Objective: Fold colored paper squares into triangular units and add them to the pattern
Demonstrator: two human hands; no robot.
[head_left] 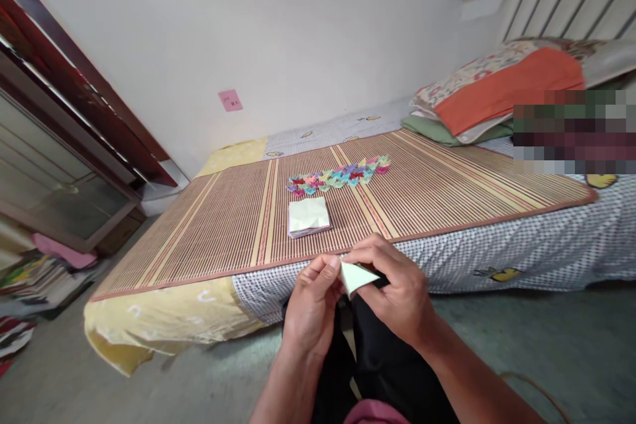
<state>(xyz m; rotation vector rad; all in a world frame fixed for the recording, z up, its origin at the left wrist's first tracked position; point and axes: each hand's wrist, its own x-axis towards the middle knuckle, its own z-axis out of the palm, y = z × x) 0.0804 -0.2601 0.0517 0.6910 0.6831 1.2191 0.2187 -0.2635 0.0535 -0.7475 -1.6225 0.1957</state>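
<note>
Between my two hands, over my lap, is a pale green folded paper (356, 277) with a triangular shape. My left hand (319, 295) pinches its left corner between thumb and fingers. My right hand (395, 285) is closed around its right side, fingers over the top edge and thumb below. Just past my hands, a squarish stack of paper sheets (309, 214) lies on the woven mat, a pale green sheet uppermost. Behind the stack stretches a long row of small folded paper pieces (342, 175) in many colours.
The striped mat (218, 232) covers a bed with a checked and yellow sheet (173, 318). A pillow with an orange band (511, 89) rests at the right, below a radiator (571, 0). A pink paper (230, 101) is on the wall. Books (44, 281) are piled at left.
</note>
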